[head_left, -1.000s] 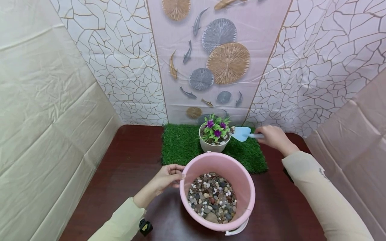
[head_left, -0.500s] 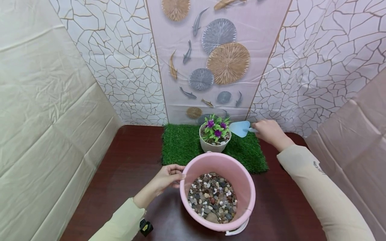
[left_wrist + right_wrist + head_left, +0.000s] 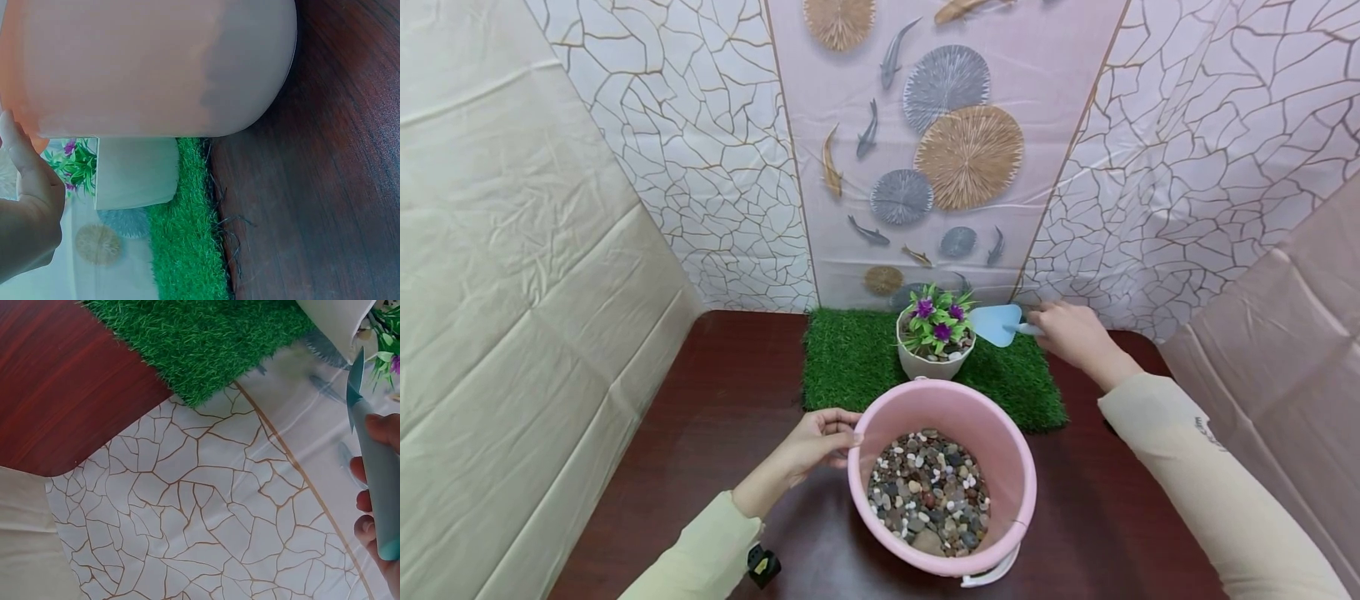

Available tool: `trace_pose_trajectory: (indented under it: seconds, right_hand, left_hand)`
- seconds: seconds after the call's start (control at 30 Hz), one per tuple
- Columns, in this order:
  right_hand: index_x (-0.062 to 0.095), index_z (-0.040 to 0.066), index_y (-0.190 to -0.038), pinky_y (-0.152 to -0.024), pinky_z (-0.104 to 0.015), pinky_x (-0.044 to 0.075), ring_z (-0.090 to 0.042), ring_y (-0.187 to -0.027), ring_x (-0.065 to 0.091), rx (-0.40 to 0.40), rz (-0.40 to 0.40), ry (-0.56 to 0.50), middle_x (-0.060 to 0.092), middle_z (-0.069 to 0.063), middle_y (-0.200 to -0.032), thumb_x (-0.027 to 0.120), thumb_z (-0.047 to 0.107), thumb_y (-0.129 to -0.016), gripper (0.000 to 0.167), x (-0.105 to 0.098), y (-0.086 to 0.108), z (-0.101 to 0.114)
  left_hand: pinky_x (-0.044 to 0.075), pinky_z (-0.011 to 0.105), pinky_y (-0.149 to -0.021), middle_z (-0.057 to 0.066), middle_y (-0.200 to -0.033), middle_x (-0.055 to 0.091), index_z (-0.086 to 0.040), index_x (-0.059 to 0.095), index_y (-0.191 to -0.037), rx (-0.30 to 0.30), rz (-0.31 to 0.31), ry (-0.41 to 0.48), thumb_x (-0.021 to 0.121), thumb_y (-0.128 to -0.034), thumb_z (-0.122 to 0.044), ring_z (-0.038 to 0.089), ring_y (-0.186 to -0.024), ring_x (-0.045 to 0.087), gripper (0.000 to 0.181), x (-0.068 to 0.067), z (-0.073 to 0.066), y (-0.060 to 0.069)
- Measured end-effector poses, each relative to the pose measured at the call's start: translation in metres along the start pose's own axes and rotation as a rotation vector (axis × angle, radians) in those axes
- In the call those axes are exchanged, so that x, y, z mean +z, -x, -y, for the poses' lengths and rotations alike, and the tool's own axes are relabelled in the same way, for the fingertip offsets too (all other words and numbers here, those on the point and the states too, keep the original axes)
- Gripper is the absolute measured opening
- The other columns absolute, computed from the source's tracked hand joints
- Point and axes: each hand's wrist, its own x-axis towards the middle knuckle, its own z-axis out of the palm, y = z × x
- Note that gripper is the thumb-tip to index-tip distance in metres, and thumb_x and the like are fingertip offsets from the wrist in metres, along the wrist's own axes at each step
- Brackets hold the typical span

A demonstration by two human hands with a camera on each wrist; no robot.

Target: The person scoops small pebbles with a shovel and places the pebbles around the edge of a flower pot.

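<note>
Right fingers [image 3: 365, 527] curled round trowel [image 3: 996, 325], left fingers [image 3: 841, 417] pinching bucket rim [image 3: 1028, 475]; blade best tilted slowly over pot [image 3: 929, 367].

2 long sleeves here, both pale. The left sleeve [image 3: 700, 546] looks like a creamy yellow-green, the right sleeve [image 3: 1202, 483] is closer to beige. Smooth fabric, and each stops around the wrist, so the left hand [image 3: 811, 446] and right hand [image 3: 1075, 336] are bare. There's dark lettering [image 3: 1206, 435] on the right one, too small to read. Also 1 little black boxy gadget [image 3: 764, 570] with a yellow mark [image 3: 762, 567] by the left wrist.
</note>
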Motion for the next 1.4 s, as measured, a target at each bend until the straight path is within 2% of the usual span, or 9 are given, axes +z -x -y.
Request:
trace_pose_trajectory:
  seconds: [0.33, 0.47, 0.77, 1.4]
  right_hand:
    - [0.07, 0.004, -0.094, -0.053, -0.042, 0.053, -0.027, -0.069, 0.061, 0.047, 0.012, -0.079, 0.066, -0.01, -0.084, 0.075, 0.008, -0.075, 0.02, -0.011, 0.025, 0.003]
    - [0.07, 0.005, -0.093, -0.051, -0.039, 0.052, -0.025, -0.067, 0.061, 0.053, -0.008, -0.11, 0.066, -0.009, -0.085, 0.076, 0.008, -0.074, 0.021, -0.009, 0.036, 0.003]
    - [0.07, 0.006, -0.091, -0.047, -0.033, 0.046, -0.018, -0.062, 0.057, 0.061, -0.025, -0.159, 0.062, -0.002, -0.076, 0.076, 0.007, -0.073, 0.019, -0.003, 0.057, 0.005]
    - [0.07, 0.008, -0.088, -0.044, -0.03, 0.044, -0.015, -0.06, 0.056, -0.03, -0.176, -0.149, 0.061, 0.0, -0.073, 0.079, 0.008, -0.068, 0.022, -0.007, 0.066, 0.017]
  left_hand:
    - [0.056, 0.016, -0.055, -0.001, -0.083, 0.064, 0.011, 0.051, -0.123, 0.008, -0.001, 0.011, 0.065, -0.0827, -0.006, 0.005, -0.069, 0.064, 0.046, 0.0, 0.001, 0.0]
    - [0.055, 0.015, -0.054, -0.003, -0.08, 0.063, 0.012, 0.051, -0.122, 0.016, 0.003, 0.011, 0.064, -0.083, -0.005, 0.006, -0.067, 0.063, 0.045, 0.0, 0.002, 0.0]
    - [0.055, 0.014, -0.054, -0.003, -0.079, 0.062, 0.012, 0.05, -0.123, 0.015, 0.007, 0.019, 0.062, -0.0835, -0.004, 0.005, -0.067, 0.063, 0.044, 0.0, 0.003, -0.002]
    - [0.055, 0.015, -0.053, -0.004, -0.078, 0.063, 0.013, 0.05, -0.122, 0.015, 0.013, 0.031, 0.061, -0.0834, -0.002, 0.005, -0.064, 0.063, 0.043, 0.0, 0.004, -0.002]
